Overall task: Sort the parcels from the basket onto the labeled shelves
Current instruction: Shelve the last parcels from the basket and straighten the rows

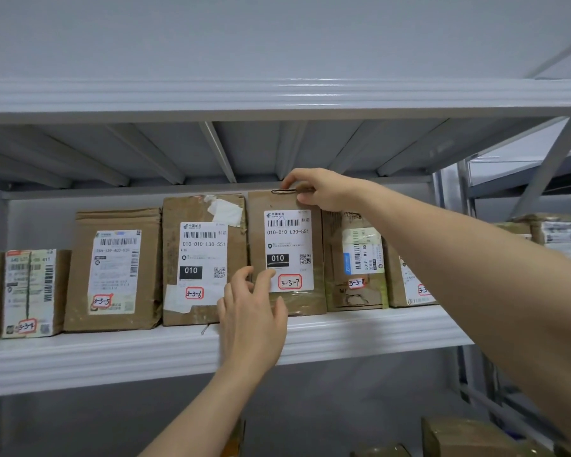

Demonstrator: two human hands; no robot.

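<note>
A white metal shelf (360, 328) carries a row of brown cardboard parcels standing upright, labels facing outward. Each bears a handwritten code ringed in red.

The parcel marked 3-3-7 (285, 252) stands on the shelf between the parcel marked 3-3-6 (203, 258) on its left and the parcel marked 3-3-8 (355, 262) on its right, touching or nearly touching both. It is the tallest in this part of the row, and its top edge, which has a slot-shaped cut-out, sits close under the ribbed underside of the upper shelf (277, 97).

The right hand (320, 189) grips the top right corner of parcel 3-3-7, the fingers curled over the upper edge and the thumb pressed on the front face. The right forearm reaches in from the lower right of the view.

The left hand (253, 311) is raised in front of the shelf edge. Its fingers are loosely spread and only slightly bent, holding nothing; the fingertips lie against the lower left of parcel 3-3-7, at the seam with parcel 3-3-6 and beside the white label.

Further left stand the parcel marked 3-3-5 (114, 272) and the shorter parcel marked 3-3-4 (30, 291), with another partly cut off at the frame edge. Right of 3-3-8, a further parcel (406, 278) is largely hidden behind the right forearm; its code cannot be read in full.

Below the shelf, cardboard boxes (465, 437) are visible at the lower right. A second rack (524, 179) stands to the right.
</note>
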